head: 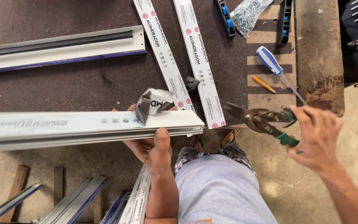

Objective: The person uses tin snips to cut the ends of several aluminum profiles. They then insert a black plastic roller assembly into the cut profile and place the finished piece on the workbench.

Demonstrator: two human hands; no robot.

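My left hand (152,147) grips a long white aluminium profile (63,126) from below near its angled right end, where a strip of protective film (154,101) is peeled and curled up. My right hand (318,139) holds green-handled tin snips (262,120), their blades pointing left and a short gap away from the profile's tip.
On the dark workbench (83,89) lie another profile (63,47), two film-covered white strips (195,54), a blue-and-white screwdriver (276,68), an orange pencil (264,84), a bag of screws (249,12) and black roller parts (224,12). More profiles (75,201) lie on the floor below.
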